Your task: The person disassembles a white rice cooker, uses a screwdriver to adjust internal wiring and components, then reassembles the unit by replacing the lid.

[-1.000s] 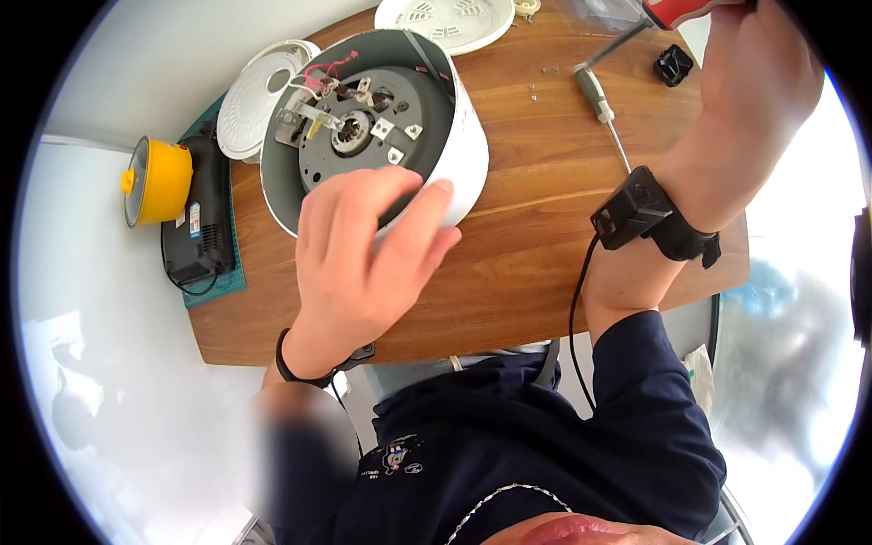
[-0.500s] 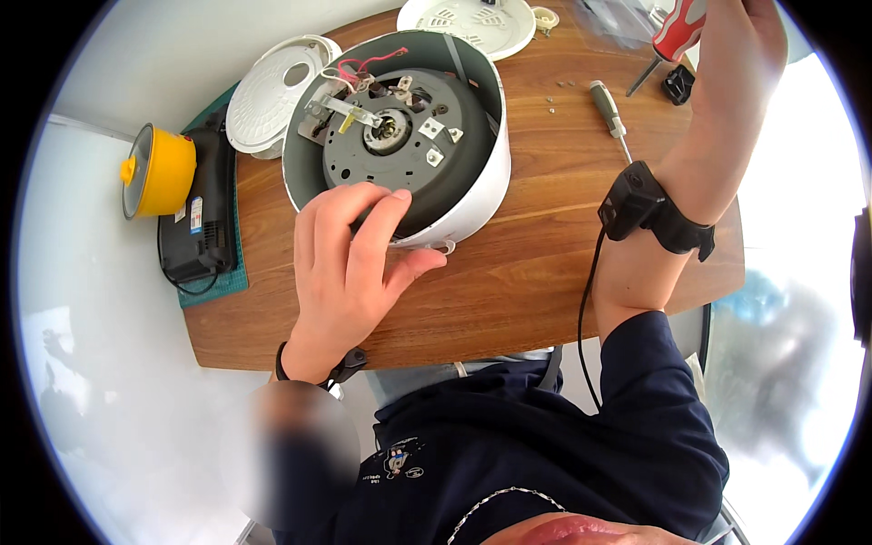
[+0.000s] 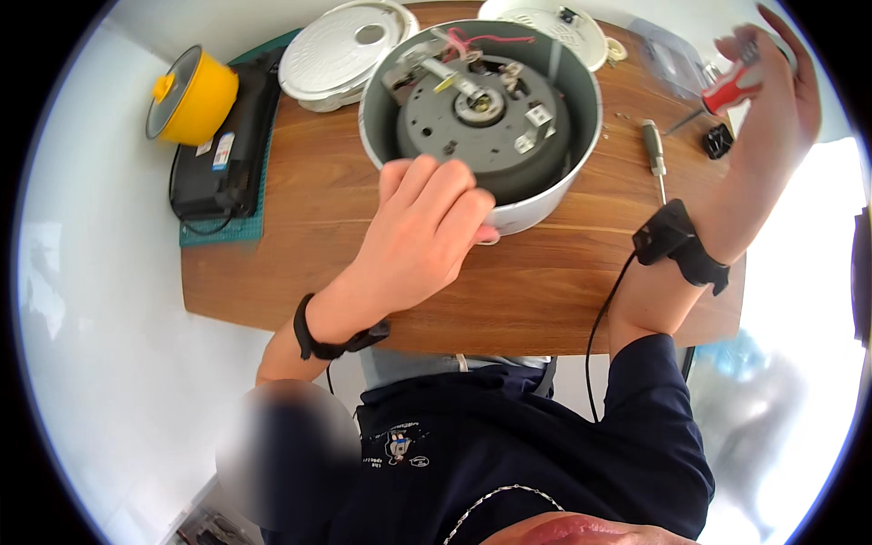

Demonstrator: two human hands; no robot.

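Note:
A round white appliance shell [image 3: 536,211] stands on the wooden table with its inside showing. Within it is a dark grey metal base [image 3: 490,150] with small brackets, a round centre piece and red wires [image 3: 490,38]. My left hand [image 3: 422,227] has its fingers curled over the shell's near rim, with the thumb low on the outer side. At the upper right my right hand [image 3: 786,86] is closed around the handle end of a red-and-white screwdriver [image 3: 727,91]. Its shaft points down and left. Part of that grip is hidden behind the hand.
Beside the screwdriver lie a grey-handled screwdriver [image 3: 653,145] and a small black part [image 3: 717,141]. White vented covers [image 3: 341,54] and a white disc [image 3: 581,41] sit behind the shell. At left a yellow pot [image 3: 204,100] rests on a black appliance [image 3: 213,177] over a green mat [image 3: 222,234].
The whole view has shifted, so the table things appear farther right and lower. My left hand's fingers have gone from spread to curled over the rim. The red-and-white screwdriver now slants more.

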